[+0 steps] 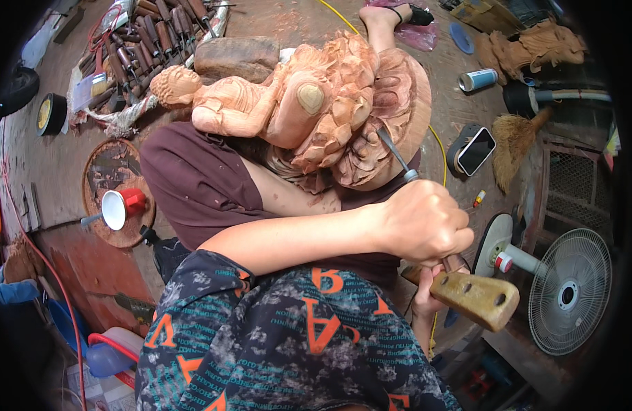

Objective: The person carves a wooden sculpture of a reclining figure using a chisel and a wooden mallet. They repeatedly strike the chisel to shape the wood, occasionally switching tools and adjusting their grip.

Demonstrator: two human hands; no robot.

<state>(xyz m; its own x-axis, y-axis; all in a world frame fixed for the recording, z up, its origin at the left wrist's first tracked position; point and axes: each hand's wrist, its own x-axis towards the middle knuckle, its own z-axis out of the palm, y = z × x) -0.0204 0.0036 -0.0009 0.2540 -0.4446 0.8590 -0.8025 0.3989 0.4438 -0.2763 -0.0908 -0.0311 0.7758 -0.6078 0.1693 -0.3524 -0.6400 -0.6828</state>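
The carving (309,109) lies across the lap, its base rim nearest the left hand (422,222), which is fisted round a chisel (397,156) slanting up-left into it, while the right hand (426,298), partly hidden, seemingly clasps the mallet (474,298) just below

the mallet (475,297) hides most of the right hand (426,296).

We note dark patterned shirt (288,342), navy-black with pale blotches, teal print lines, bold orange marks (letter-like shapes); maroon shorts (192,185) over thigh; dark sandal (419,14) on far foot; forearms bare.
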